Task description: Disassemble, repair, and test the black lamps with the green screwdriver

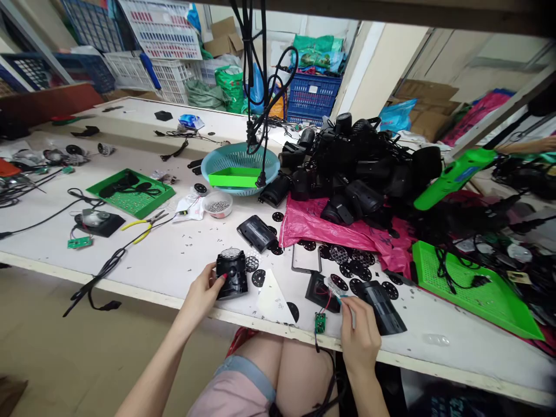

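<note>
My left hand [205, 294] grips the side of an upright black plastic housing [231, 281] with a round, pale grille-like top, near the table's front edge. My right hand [360, 327] has thumb and fingers pinched together; a bit of teal shows at the fingertips, too small to name. Right by those fingertips are a clear round part [333, 285] with red wires and a black base piece [319, 292]. A green circuit board [320, 322] hangs by wires at the table edge. A curved black cover [383, 308] lies just right of my right hand.
Black perforated discs [356, 267] and a phone-like slab [306, 259] lie mid-table. Behind are a pink bag [339, 229], a heap of black housings [365, 168], a teal basket [208, 165] and hanging cables [249, 75]. Yellow-handled pliers [143, 227] and green trays [478, 289] flank them.
</note>
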{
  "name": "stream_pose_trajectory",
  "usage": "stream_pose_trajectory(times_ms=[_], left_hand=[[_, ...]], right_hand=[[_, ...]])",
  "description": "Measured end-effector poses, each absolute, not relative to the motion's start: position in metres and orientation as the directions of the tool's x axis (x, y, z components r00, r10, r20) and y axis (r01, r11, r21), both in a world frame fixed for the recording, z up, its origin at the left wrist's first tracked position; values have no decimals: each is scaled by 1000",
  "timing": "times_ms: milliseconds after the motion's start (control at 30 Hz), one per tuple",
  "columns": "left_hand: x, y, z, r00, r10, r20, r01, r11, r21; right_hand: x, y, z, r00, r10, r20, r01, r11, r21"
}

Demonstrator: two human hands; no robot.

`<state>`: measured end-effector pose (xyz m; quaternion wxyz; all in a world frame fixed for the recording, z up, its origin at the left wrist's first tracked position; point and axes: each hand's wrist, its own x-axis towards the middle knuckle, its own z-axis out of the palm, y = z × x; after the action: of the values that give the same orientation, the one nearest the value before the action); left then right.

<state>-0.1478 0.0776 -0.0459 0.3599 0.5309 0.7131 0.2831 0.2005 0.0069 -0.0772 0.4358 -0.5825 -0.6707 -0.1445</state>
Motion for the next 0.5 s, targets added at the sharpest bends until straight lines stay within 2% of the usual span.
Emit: stream_pose_trajectory(times_ms=[333, 500], left_hand=[[-133, 71, -21, -113, 966, -231, 328, 256, 909], [-107, 66, -15, 26, 970, -240, 259, 225, 939]], right_hand=[[196, 9, -86, 173, 657, 734, 850, 277, -448], [197, 7, -85, 138, 688, 712, 842, 298, -450]])
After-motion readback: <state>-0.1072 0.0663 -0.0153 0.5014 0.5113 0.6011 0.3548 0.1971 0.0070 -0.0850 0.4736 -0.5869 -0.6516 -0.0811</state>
